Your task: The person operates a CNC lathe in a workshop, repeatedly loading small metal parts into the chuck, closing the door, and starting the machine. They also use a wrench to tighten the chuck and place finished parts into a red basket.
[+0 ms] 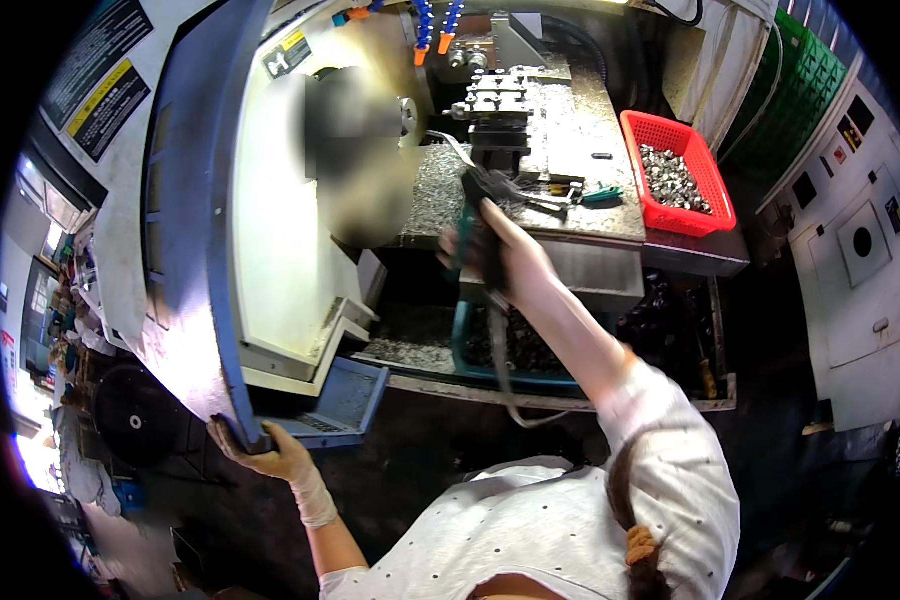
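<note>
My left hand (270,450), in a pale glove, grips the lower edge of the blue machine door (200,250) at lower left. In my right hand (510,250) is a dark, motion-blurred tool (485,215), raised before the machine bed; a pale hose hangs below it. Near its tip lie a green-handled tool (600,195) and other small tools on the chip-strewn bed (600,130). Behind are black tool blocks (500,135) with several bolts. Left of these, the chuck area (355,140) is blurred.
A red basket (715,200) of small metal parts stands at right. A teal bin (463,335) sits under the bed, beside a blue tray (345,405). Blue segmented nozzles (425,25) hang above. A white cabinet (840,320) stands far right; a black round object (120,420) is at lower left.
</note>
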### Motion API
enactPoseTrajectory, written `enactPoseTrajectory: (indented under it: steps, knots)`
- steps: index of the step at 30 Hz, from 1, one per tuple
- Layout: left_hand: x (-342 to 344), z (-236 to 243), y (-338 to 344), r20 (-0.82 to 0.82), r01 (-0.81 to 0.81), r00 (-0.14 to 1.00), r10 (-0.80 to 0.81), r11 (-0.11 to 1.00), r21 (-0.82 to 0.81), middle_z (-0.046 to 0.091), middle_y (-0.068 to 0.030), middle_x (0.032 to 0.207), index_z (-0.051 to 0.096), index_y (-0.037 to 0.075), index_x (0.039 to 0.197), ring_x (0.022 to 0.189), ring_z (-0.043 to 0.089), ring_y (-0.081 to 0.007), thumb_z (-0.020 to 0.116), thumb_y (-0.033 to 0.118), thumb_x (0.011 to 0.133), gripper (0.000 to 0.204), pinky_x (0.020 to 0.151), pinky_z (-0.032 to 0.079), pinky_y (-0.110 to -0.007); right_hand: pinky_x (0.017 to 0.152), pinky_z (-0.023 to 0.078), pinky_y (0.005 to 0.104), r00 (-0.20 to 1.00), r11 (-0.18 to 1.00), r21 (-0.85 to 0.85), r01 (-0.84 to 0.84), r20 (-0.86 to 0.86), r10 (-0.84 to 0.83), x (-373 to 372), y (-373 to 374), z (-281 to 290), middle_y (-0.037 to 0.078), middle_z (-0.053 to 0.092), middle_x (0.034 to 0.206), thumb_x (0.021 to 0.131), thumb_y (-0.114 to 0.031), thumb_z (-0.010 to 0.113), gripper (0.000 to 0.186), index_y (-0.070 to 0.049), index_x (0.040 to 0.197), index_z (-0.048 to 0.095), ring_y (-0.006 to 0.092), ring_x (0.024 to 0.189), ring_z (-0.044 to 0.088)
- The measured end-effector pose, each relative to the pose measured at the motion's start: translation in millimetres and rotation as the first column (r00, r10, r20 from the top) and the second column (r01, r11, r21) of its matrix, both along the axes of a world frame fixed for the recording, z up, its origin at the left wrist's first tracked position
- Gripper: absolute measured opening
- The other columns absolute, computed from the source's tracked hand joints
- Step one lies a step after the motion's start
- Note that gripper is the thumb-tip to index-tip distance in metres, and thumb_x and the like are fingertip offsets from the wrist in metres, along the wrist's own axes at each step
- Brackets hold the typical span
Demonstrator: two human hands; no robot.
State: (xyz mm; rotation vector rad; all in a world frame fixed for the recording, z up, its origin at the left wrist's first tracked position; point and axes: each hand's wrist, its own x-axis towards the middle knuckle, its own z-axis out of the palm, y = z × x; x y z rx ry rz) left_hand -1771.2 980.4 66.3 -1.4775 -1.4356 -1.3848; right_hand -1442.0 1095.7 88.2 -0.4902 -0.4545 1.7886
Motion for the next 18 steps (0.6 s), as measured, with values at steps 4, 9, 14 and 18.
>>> enactPoseTrajectory:
  steps: [4, 9, 14, 18]
  knots:
    - [7, 8, 4, 0.001, 0.024, 1.0, -0.024, 1.0, -0.013, 0.035, -0.0224, 0.119, 0.031, -0.003, 0.115, 0.111, 0.035, -0.0362, 0.046, -0.007, 0.066, 0.052, 0.094, 0.023, -0.046, 0.042, 0.044, 0.0314, 0.853, 0.878, -0.091, 0.47, 0.303, -0.425, -82, 138, -6, 0.008, 0.05, 0.055, 0.085, -0.041, 0.036, 0.045, 0.0, 0.072, 0.047, 0.018, 0.042, 0.048]
    - [1, 2, 4, 0.044, 0.099, 0.994, -0.1, 0.995, 0.024, 0.038, -0.02, 0.117, 0.032, -0.003, 0.115, 0.112, 0.034, -0.0367, 0.046, -0.006, 0.067, 0.05, 0.095, 0.022, -0.048, 0.034, 0.039, 0.0296, 0.699, 0.734, 0.038, 0.678, 0.276, -0.66, -113, 185, -29, 0.006, 0.044, 0.047, 0.084, -0.045, 0.036, 0.049, -0.002, 0.064, 0.045, 0.016, 0.035, 0.042]
    - [-3, -1, 3, 0.028, 0.098, 0.995, -0.098, 0.995, 0.003, 0.039, -0.0185, 0.117, 0.033, -0.003, 0.114, 0.112, 0.033, -0.0365, 0.046, -0.005, 0.067, 0.049, 0.095, 0.022, -0.048, 0.033, 0.037, 0.0278, 0.728, 0.756, -0.002, 0.654, 0.271, -0.629, -108, 198, -39, 0.004, 0.041, 0.045, 0.083, -0.05, 0.031, 0.052, -0.004, 0.061, 0.044, 0.0149, 0.035, 0.04]
    - [-3, 0, 3, 0.028, 0.096, 0.995, -0.095, 0.995, -0.003, 0.039, -0.0182, 0.115, 0.033, -0.001, 0.113, 0.11, 0.035, -0.0377, 0.048, -0.004, 0.068, 0.048, 0.093, 0.024, -0.05, 0.034, 0.037, 0.0269, 0.711, 0.772, 0.087, 0.629, 0.337, -0.617, -104, 195, -45, 0.004, 0.044, 0.047, 0.084, -0.046, 0.034, 0.048, -0.003, 0.066, 0.044, 0.0142, 0.036, 0.041]
